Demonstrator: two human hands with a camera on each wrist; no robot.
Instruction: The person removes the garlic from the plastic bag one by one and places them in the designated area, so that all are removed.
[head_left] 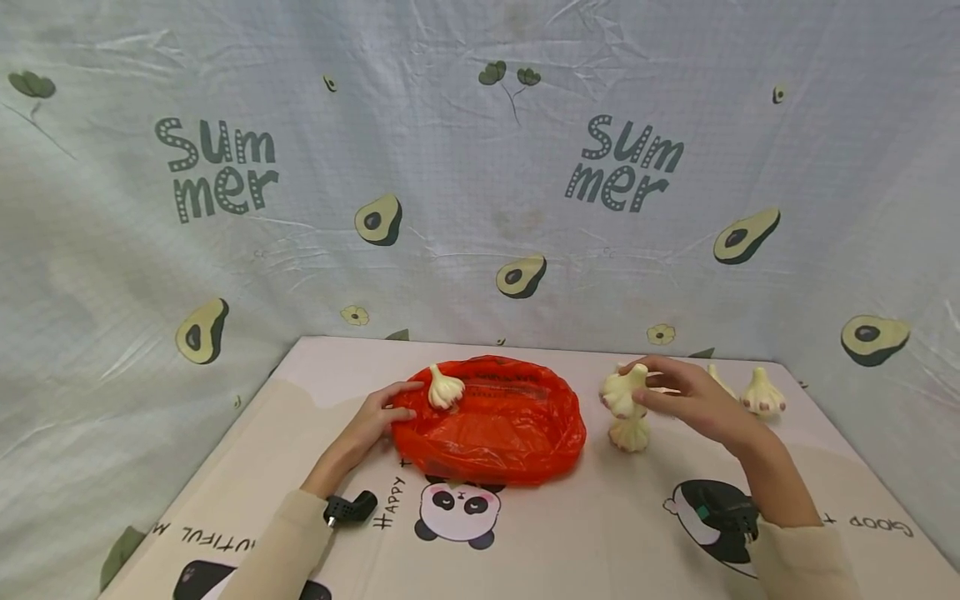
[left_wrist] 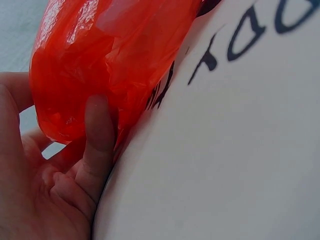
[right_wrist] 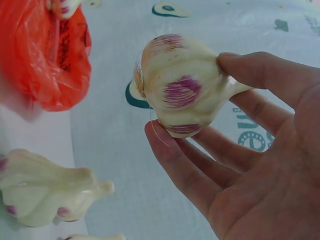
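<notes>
My right hand (head_left: 693, 400) pinches a garlic bulb (head_left: 621, 393) between thumb and fingers, raised to the right of a red plastic bag (head_left: 487, 433). Purple streaks mark the held bulb, and fine root hairs hang from its base in the right wrist view. Another garlic bulb (head_left: 628, 436) sits on the table just under it, partly covered by it in the head view. The bag lies spread open in a round, shallow shape. At its left edge my left hand (head_left: 375, 417) grips the side, thumb (left_wrist: 99, 125) against the outside. One garlic bulb (head_left: 446, 390) rests inside, at the left.
Beyond my right wrist stand a garlic bulb (head_left: 762, 394) and, partly hidden, a second bulb (head_left: 717, 379). The table has a printed pale cover (head_left: 540, 542). A curtain (head_left: 450, 150) with avocado prints rises behind the table and along both sides.
</notes>
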